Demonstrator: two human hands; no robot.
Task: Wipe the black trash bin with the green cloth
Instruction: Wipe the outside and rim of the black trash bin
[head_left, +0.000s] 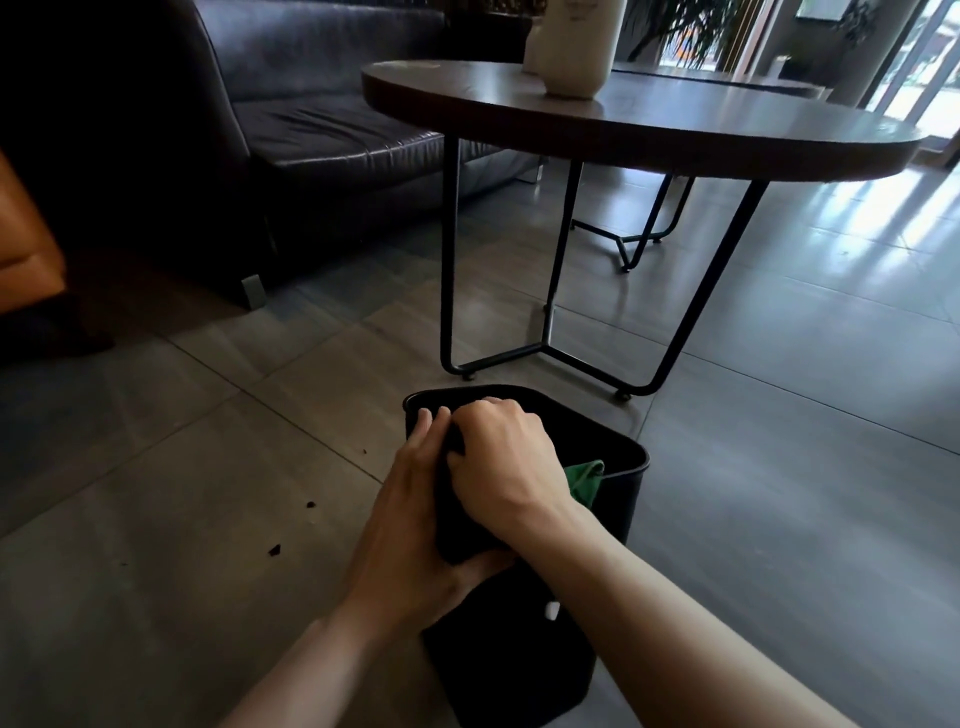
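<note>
The black trash bin (626, 486) stands on the tiled floor right in front of me, its opening tipped toward the table. My left hand (410, 525) grips the bin's near left wall, fingers along the outside and thumb tucked under. My right hand (498, 462) is closed in a fist over the near rim, pressing into the bin. A corner of the green cloth (584, 475) sticks out from under my right wrist, inside the bin against its right wall. The remainder of the cloth is hidden by the hand.
A round dark table (649, 130) on thin black metal legs (449, 260) stands just beyond the bin, with a white vase (571, 47) on top. A dark leather sofa (260, 130) is at the back left. Small dark crumbs (274, 550) lie on the floor to the left.
</note>
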